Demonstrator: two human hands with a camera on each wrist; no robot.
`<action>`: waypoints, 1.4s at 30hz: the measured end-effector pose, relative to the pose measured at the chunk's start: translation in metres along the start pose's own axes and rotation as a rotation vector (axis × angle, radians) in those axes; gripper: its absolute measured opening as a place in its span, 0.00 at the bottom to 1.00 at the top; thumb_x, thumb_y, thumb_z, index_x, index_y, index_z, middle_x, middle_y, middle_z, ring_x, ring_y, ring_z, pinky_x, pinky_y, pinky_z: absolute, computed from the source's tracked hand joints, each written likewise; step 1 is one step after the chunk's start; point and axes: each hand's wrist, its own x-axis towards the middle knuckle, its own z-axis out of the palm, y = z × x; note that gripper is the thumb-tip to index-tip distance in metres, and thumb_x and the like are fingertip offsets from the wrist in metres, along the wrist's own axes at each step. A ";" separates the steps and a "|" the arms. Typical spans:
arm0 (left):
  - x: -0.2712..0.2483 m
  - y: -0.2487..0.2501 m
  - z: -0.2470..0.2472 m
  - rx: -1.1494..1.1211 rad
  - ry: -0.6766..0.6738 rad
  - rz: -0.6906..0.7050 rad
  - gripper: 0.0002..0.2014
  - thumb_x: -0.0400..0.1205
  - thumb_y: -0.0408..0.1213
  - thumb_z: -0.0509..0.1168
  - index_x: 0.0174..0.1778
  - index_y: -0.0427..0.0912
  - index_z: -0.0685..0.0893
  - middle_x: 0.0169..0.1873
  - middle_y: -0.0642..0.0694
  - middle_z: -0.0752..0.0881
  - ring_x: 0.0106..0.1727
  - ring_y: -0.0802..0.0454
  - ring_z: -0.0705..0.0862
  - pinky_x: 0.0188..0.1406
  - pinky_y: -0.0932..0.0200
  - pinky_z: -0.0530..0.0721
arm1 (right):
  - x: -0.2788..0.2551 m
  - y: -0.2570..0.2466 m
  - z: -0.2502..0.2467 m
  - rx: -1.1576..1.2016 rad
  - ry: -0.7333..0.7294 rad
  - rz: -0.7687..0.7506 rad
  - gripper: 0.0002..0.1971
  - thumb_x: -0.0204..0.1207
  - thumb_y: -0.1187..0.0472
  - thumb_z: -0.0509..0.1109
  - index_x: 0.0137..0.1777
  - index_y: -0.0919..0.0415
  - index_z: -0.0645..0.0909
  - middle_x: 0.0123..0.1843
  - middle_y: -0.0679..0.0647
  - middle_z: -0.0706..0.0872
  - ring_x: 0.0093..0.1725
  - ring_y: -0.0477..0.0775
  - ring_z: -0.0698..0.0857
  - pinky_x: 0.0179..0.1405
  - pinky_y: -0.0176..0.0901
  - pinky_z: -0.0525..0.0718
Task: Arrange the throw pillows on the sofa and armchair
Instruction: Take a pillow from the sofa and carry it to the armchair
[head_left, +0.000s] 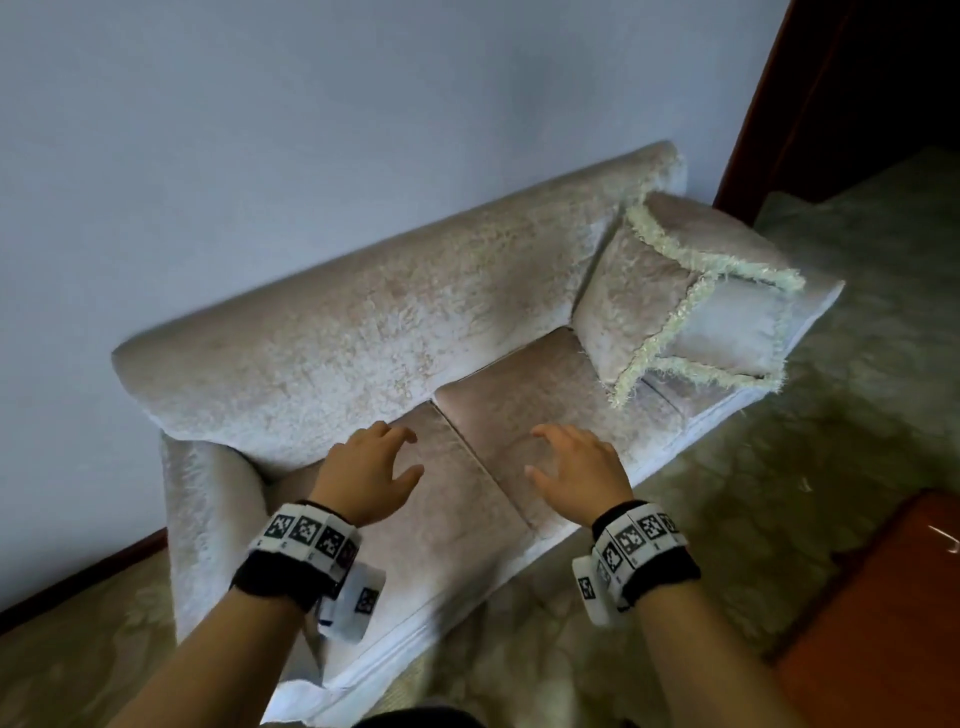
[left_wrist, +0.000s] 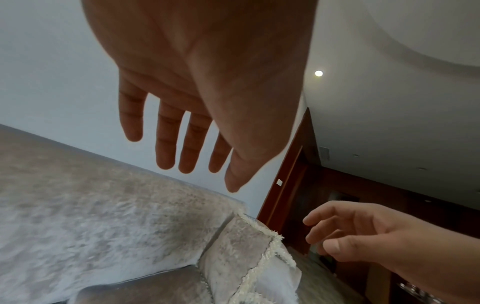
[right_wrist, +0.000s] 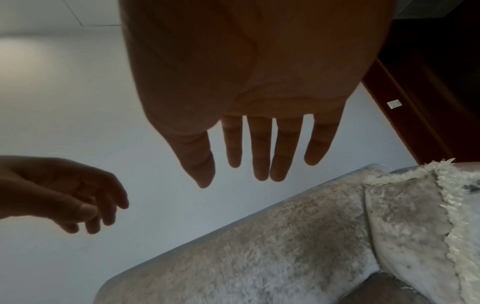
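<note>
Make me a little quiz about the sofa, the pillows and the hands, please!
1. True or false: the left hand holds a pillow.
2. At which end of the sofa do the fringed pillows sit: A) the end by the dark wooden door frame, B) the end nearest the hands, C) the middle?
3. Fill in: both hands hover over the seat ___.

Key
1. False: the left hand and the right hand are both empty, fingers relaxed.
2. A.
3. Cushions.

wall (head_left: 260, 130): pale blue | carpet (head_left: 779, 441): patterned (greenish) | door frame (head_left: 753, 130): reddish wood
</note>
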 end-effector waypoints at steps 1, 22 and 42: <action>0.022 0.012 0.001 -0.005 0.002 0.023 0.22 0.81 0.59 0.61 0.68 0.55 0.76 0.60 0.51 0.81 0.61 0.49 0.81 0.57 0.47 0.81 | 0.008 0.012 -0.009 -0.004 0.006 0.021 0.24 0.78 0.44 0.67 0.73 0.46 0.72 0.70 0.46 0.80 0.69 0.53 0.77 0.69 0.55 0.72; 0.435 0.324 0.050 -0.179 -0.093 0.480 0.21 0.80 0.61 0.61 0.66 0.57 0.76 0.57 0.52 0.81 0.54 0.49 0.84 0.51 0.49 0.84 | 0.137 0.321 -0.246 -0.119 0.235 0.489 0.23 0.80 0.45 0.67 0.74 0.43 0.72 0.71 0.43 0.80 0.69 0.49 0.78 0.72 0.49 0.70; 0.607 0.384 0.101 -0.257 -0.177 -0.094 0.20 0.81 0.57 0.63 0.68 0.55 0.76 0.60 0.51 0.81 0.50 0.52 0.83 0.52 0.53 0.84 | 0.452 0.509 -0.293 -0.116 -0.109 0.061 0.22 0.78 0.45 0.67 0.71 0.46 0.74 0.67 0.48 0.81 0.61 0.53 0.82 0.59 0.52 0.83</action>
